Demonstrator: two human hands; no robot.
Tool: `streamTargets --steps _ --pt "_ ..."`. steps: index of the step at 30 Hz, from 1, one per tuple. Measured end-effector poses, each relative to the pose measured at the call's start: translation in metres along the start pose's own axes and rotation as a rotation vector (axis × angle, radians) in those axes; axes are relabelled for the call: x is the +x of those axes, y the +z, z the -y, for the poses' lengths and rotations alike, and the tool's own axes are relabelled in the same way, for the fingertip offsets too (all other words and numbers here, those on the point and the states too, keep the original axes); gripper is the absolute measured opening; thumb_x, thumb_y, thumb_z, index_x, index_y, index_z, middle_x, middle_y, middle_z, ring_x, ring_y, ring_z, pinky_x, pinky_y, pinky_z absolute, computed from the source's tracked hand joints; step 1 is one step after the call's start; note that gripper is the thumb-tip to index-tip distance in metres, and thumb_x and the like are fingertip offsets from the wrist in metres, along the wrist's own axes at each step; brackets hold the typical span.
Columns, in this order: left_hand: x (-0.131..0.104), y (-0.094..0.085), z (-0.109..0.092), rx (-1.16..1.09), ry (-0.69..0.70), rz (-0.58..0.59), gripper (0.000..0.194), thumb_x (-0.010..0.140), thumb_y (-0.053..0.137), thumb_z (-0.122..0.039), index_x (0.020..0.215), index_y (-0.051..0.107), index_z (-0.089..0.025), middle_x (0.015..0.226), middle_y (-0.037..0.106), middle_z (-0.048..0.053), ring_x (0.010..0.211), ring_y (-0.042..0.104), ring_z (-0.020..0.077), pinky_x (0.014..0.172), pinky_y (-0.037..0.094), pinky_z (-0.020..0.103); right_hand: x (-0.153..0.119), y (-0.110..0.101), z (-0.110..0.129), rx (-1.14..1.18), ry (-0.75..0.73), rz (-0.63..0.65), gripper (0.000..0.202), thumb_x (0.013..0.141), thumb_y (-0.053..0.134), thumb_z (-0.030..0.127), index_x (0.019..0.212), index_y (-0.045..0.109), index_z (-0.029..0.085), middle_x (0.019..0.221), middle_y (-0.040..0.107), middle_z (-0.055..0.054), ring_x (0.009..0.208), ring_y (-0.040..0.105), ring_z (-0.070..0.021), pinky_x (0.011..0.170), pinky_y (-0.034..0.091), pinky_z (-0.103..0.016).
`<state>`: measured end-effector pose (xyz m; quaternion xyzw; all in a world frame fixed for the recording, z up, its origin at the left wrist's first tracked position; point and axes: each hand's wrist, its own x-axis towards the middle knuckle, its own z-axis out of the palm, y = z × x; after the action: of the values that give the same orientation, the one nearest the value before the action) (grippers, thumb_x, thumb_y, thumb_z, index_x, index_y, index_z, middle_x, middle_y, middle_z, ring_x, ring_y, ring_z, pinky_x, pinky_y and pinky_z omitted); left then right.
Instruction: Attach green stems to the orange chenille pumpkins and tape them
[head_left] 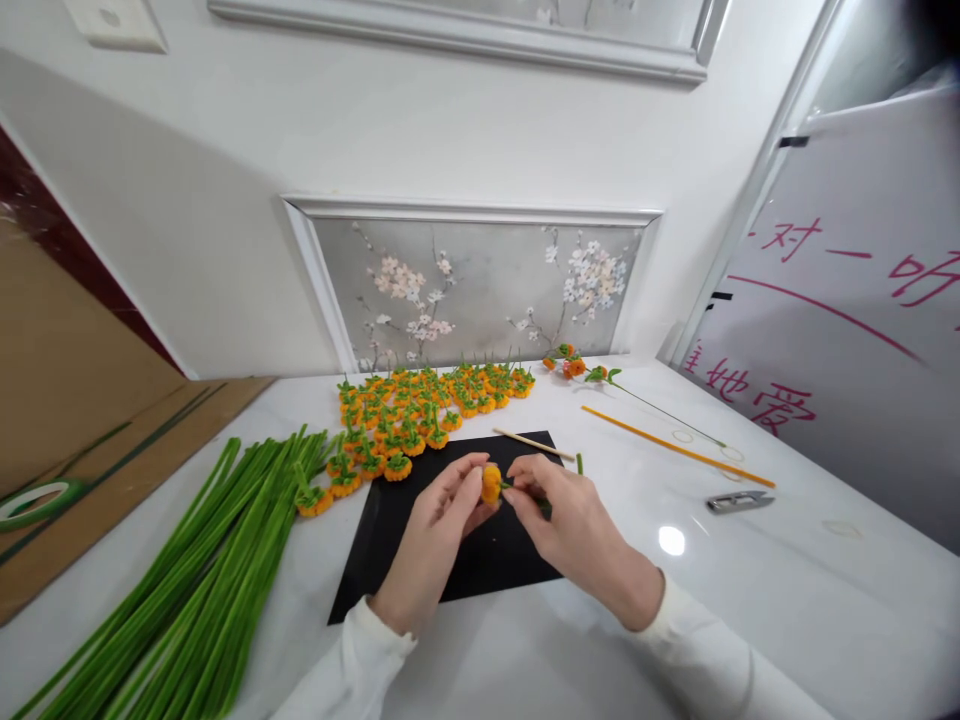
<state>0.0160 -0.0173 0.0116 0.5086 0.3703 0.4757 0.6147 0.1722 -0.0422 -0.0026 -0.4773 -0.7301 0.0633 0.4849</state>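
Between my hands, above a black mat [390, 560], is a small orange flower head [491, 484] that looks made of fuzzy pipe cleaner. My left hand [448, 510] pinches the orange petals between thumb and fingers. On the other side, my right hand [559, 512] has its fingertips closed on a green pipe cleaner [505, 487] at the flower's base. A green end of pipe cleaner [579, 463] sticks up beyond the right knuckles. Part of the flower and the green piece is hidden by my fingers.
Many finished orange flowers [412, 440] stand behind the mat. Green pipe cleaners [217, 570] lie left. A wooden stick [534, 443], orange pipe cleaner [675, 447], thread snips [739, 502] and a wire-stemmed flower spray [574, 368] are on the right. Green tape [71, 493] rests on cardboard [142, 480].
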Motion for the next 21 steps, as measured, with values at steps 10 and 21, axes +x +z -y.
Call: streamTargets --steps 10,21 --pt "0.0 0.002 0.005 0.403 0.209 -0.038 0.024 0.08 0.064 -0.035 0.098 0.063 -0.019 0.095 0.069 0.004 0.088 0.065 0.0193 0.078 0.054 0.029 -0.002 -0.005 0.01 -0.287 -0.178 -0.022 0.01 0.091 0.044 0.014 0.098 0.05 0.018 0.079 0.064 -0.004 0.068 0.063 -0.0165 0.062 0.046 -0.026" --pt "0.005 -0.007 0.006 0.359 0.213 -0.093 0.023 0.08 0.064 -0.035 0.095 0.066 -0.018 0.088 0.07 0.003 0.079 0.065 0.0174 0.076 0.054 0.03 -0.003 -0.002 0.004 -0.22 -0.08 0.032 0.016 0.092 0.05 0.023 0.106 0.057 0.017 0.085 0.068 -0.006 0.073 0.066 -0.0182 0.065 0.049 -0.026"
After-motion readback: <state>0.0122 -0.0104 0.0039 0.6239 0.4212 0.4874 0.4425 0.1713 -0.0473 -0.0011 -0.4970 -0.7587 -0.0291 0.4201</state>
